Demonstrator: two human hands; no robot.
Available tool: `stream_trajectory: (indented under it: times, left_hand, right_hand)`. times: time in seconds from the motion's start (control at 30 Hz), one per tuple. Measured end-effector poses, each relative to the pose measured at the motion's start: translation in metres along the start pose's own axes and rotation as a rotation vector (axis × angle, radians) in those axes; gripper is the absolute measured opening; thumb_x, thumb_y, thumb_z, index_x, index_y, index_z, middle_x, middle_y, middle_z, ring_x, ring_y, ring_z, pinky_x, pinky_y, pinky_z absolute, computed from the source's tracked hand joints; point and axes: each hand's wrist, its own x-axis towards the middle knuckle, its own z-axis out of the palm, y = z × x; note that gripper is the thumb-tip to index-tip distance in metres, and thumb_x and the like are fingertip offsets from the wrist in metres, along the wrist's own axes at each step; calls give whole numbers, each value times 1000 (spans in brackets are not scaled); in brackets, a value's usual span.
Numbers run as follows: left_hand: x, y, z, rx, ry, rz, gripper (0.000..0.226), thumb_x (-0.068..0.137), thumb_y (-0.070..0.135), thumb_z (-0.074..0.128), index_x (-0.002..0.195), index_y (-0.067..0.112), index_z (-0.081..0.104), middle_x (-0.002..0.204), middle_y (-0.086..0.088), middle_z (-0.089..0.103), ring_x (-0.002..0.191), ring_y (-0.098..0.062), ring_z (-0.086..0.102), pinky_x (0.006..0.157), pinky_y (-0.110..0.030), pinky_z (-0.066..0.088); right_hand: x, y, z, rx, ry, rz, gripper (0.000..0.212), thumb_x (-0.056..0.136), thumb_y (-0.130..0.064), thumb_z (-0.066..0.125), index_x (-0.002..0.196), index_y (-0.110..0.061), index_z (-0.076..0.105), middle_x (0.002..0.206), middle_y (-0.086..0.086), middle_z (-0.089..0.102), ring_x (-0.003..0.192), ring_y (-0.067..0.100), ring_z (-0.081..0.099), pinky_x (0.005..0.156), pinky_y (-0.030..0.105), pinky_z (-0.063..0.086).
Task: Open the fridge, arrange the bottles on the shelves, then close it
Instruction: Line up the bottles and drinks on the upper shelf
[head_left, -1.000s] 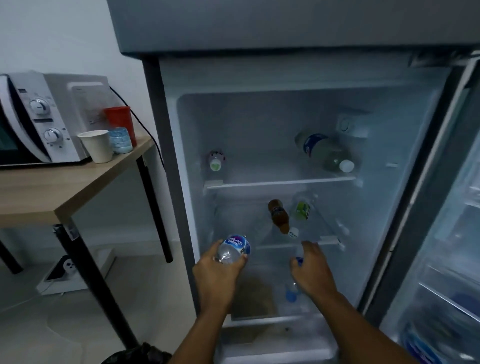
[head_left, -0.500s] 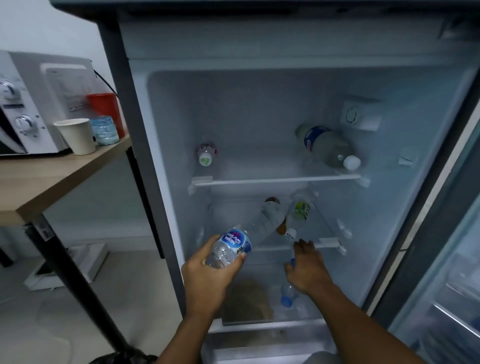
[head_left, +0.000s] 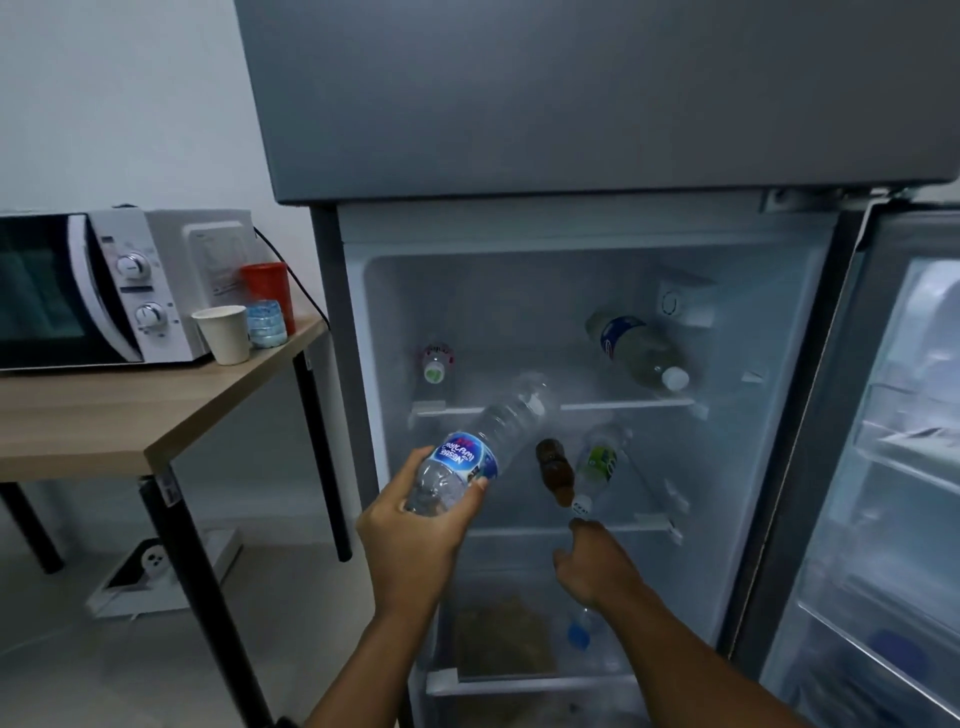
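Observation:
The fridge (head_left: 779, 467) stands open, its door (head_left: 893, 467) swung to the right. My left hand (head_left: 415, 545) grips a clear water bottle (head_left: 488, 447) with a blue label, tilted toward the top shelf (head_left: 623, 404). My right hand (head_left: 597, 566) hovers with loose fingers just below the middle shelf (head_left: 644, 525), holding nothing. On the top shelf lie a small bottle with a green cap (head_left: 435, 364) and a large bottle with a white cap (head_left: 639, 348). A brown bottle (head_left: 555, 470) and a clear green-labelled bottle (head_left: 597, 465) lie on the middle shelf. A blue-capped bottle (head_left: 579, 631) lies on the lowest level.
A wooden table (head_left: 130, 415) with black legs stands left of the fridge, carrying a microwave (head_left: 104, 286), a paper cup (head_left: 223, 332), a red cup (head_left: 267, 286) and a squashed bottle (head_left: 266, 322). A power strip (head_left: 156, 566) lies on the floor beneath.
My left hand has lifted the water bottle from middle-shelf height up toward the top shelf, tilting it further inward. My right hand has stayed near the middle shelf's front edge.

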Motion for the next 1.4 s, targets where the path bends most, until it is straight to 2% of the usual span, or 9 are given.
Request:
stream_trajectory:
  times: [0.1,0.23,0.37,0.47,0.6,0.77,0.93,1.1,1.4]
  left_hand:
    - [13,12,5,-2,69,-13,52,66,31,89,113,21,69,94,4,72,83,-8,71,62,-18,57]
    - [35,11,13,91,144,-3,56,66,38,88,116,21,67,98,3,71,84,-8,69,67,-28,61]
    - [48,9,22,154,182,29,53,67,29,88,115,17,67,101,4,67,87,-12,66,72,-27,58]
    - [49,7,32,180,194,70,52,70,21,86,117,12,65,109,3,64,95,-12,62,76,-6,43]
    - [60,-3,52,198,125,80,52,78,18,81,124,9,59,121,-4,58,107,-10,52,85,-3,37]
    - [82,-10,80,245,7,129,40,91,12,64,129,7,53,133,-10,47,123,-24,48,105,-32,41]
    - [112,-23,103,348,-90,41,42,97,20,55,136,10,45,146,-10,39,135,-25,38,109,-21,25]
    - [139,-42,115,592,-48,57,50,95,34,55,136,6,45,144,-16,42,137,-36,36,110,-51,31]
    - [165,-61,124,761,-45,113,55,96,44,50,133,4,49,138,-19,49,134,-42,35,109,-53,30]
  right_hand:
    - [-4,-9,-11,75,86,-27,40,95,-30,47,129,-10,54,123,12,59,107,26,61,90,31,50]
    - [-2,-20,-38,186,472,-155,14,91,-19,51,93,-10,62,90,10,64,75,25,63,68,39,55]
    - [15,-26,-70,156,741,-318,32,88,-13,59,120,-6,60,116,13,63,111,27,54,90,40,51]
    - [30,-30,-87,42,634,-303,58,96,-27,52,148,-7,35,153,12,37,143,27,28,118,41,28]
    - [46,-28,-91,-50,421,-234,63,102,-42,36,154,-10,21,163,9,18,151,23,6,124,35,6]
    - [57,-18,-78,-23,514,-251,60,99,-41,43,149,-8,36,157,12,33,148,26,21,120,40,25]
    - [64,-16,-79,-1,655,-324,44,96,-34,50,128,-5,56,130,12,56,124,29,50,99,41,49]
    - [70,-15,-82,3,705,-369,26,95,-28,54,113,-9,59,110,4,57,111,22,50,81,35,51]
    - [78,-20,-77,35,760,-305,18,90,-27,55,104,-16,56,105,-2,53,107,20,48,70,35,49]
